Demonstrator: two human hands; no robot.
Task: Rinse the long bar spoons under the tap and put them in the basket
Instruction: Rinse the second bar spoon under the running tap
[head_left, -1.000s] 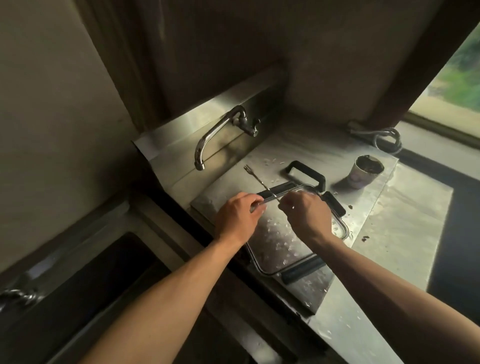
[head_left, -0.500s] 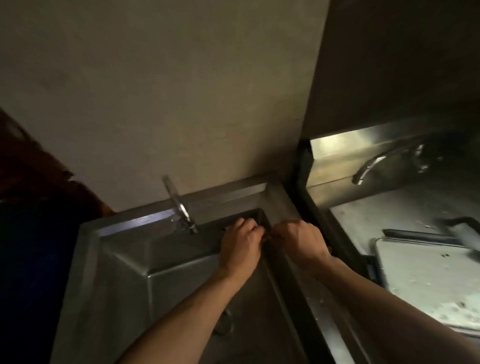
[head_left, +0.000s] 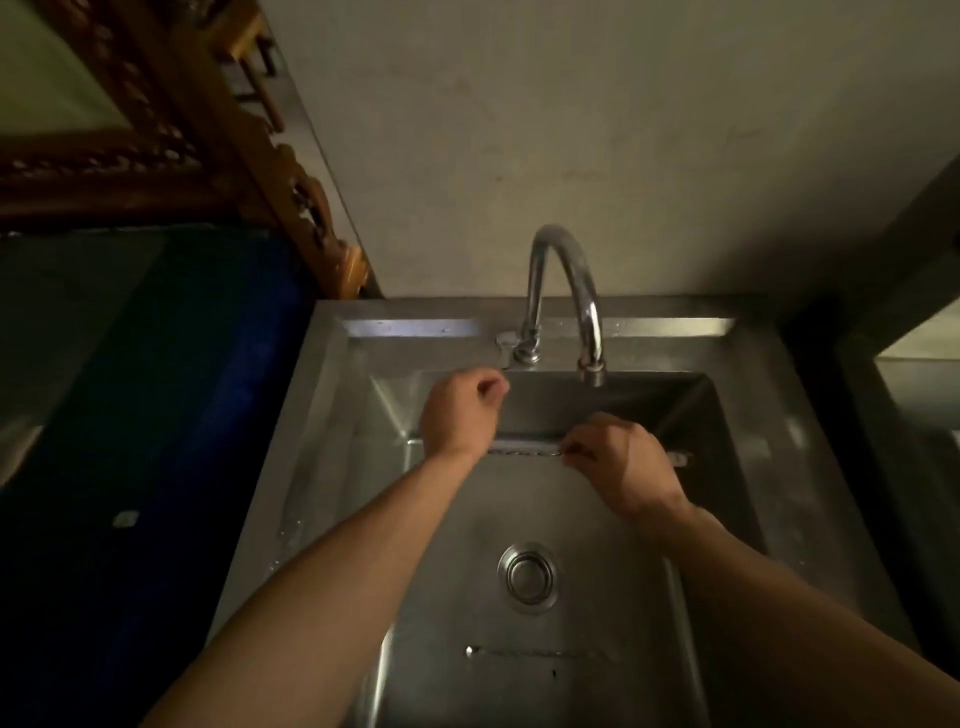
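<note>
Over the steel sink (head_left: 779, 467) by a plain wall (head_left: 571, 130) — both hands — left (head_left: 457, 410), right (head_left: 618, 457).

Twisted bar spoon (head_left: 524, 453) level above sink (head_left: 332, 415).

Head camera looks steeply down, close, into the sink (head_left: 332, 415).

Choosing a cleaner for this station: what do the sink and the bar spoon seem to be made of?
The sink looks like brushed stainless steel: dull grey sheen, soft streaked reflections, folded edges. The bar spoon held by the right hand appears to be polished metal, probably steel too, with a glinting twisted stem; dim light leaves that open.
</note>
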